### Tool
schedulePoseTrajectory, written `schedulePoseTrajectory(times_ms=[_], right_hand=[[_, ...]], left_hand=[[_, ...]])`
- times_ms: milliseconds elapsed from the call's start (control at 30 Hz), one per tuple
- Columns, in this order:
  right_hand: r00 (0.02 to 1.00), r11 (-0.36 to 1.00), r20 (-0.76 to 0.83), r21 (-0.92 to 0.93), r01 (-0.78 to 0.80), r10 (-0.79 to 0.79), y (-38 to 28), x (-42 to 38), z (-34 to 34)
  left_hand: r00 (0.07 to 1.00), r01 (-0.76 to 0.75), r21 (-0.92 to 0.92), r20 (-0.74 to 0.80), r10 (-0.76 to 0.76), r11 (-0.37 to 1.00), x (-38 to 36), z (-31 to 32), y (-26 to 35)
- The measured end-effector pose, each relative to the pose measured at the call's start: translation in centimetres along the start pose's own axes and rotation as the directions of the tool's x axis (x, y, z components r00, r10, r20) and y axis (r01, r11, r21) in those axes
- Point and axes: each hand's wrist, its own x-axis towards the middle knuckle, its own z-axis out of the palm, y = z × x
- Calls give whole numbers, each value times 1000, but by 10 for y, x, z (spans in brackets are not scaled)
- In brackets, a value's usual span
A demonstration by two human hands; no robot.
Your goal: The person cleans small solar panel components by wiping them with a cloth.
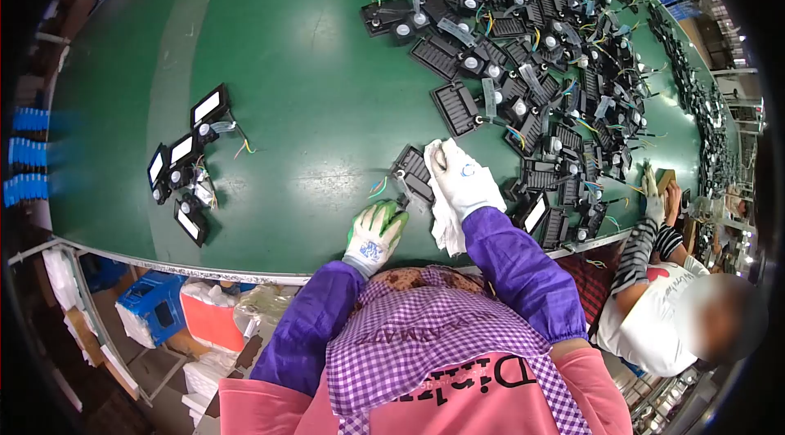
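On the green table, a black ribbed lamp [414,174] with coloured wires lies between my hands. My left hand [377,234], in a white glove with green on it, is at the lamp's lower left, fingers curled around its sensor end. In a white glove, my right hand [464,180] grips a white cloth [446,226] at the lamp's right edge. The cloth hangs down toward the table's front edge. The right fingertips are partly hidden by the cloth.
Many black lamps [540,91] are heaped at the right. Several lamps with white panels [181,150] lie at the left. A co-worker [654,312] sits at the right, with gloved hands [654,199] on the table. Blue and red crates [214,318] stand below the front edge.
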Motion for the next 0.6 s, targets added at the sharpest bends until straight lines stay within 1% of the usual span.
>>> schedulePoseTrajectory(times_ms=[33, 67, 100, 167, 200, 267, 300, 333, 367, 400, 433, 467, 500, 533, 567, 600], right_hand=[[1000, 1000, -2, -12, -6, 6, -2, -2, 0], [1000, 1000, -10, -28, -10, 10, -3, -2, -2], [1000, 999, -16, -32, 3, -4, -3, -3, -2], [999, 999, -32, -28, 27, -28, -2, -5, 2], [999, 1000, -41, -1, 29, -29, 0, -5, 5], [997, 998, -69, 48, 37, -33, 6, -4, 9], [995, 993, -93, 112, -28, 39, 6, -6, 8], [987, 980, -114, 179, -92, 113, 5, -9, 8], [973, 956, -130, 249, -155, 191, 7, -12, 8], [953, 920, -218, 374, -117, 209, 32, -2, 30], [942, 898, -234, 422, -124, 240, 43, -1, 29], [931, 875, -244, 466, -133, 272, 54, -3, 27], [920, 848, -247, 510, -143, 304, 62, -6, 25], [888, 787, -284, 604, -128, 362, 66, -8, 24], [887, 755, -260, 641, -137, 382, 69, -12, 19], [888, 720, -233, 679, -143, 396, 69, -16, 11]], left_hand=[[1000, -13, 25, 19, 12, 1000, -3, 0, 1], [998, -12, -11, 55, 13, 1000, -6, 4, -1], [988, -45, 13, 147, 43, 999, -2, -2, -1], [936, -126, 57, 337, 100, 990, 15, -26, -3], [935, -133, 28, 334, 117, 991, 22, -31, -1], [868, -173, 2, 472, 152, 985, 34, -38, -6], [827, -194, -16, 535, 172, 981, 44, -44, -5], [796, -268, 27, 569, 205, 963, 52, -52, -5], [763, -279, 14, 610, 213, 960, 62, -58, -1], [726, -294, -1, 650, 224, 956, 73, -66, 6], [686, -309, -20, 687, 238, 951, 85, -76, 15], [701, -313, -55, 660, 270, 948, 98, -92, 28], [739, -192, -159, 626, 249, 968, 110, -100, 36], [771, -68, -264, 599, 219, 962, 124, -106, 41], [795, 56, -363, 579, 178, 930, 135, -108, 43], [865, 232, -448, 502, 28, 864, 140, -104, 37]])
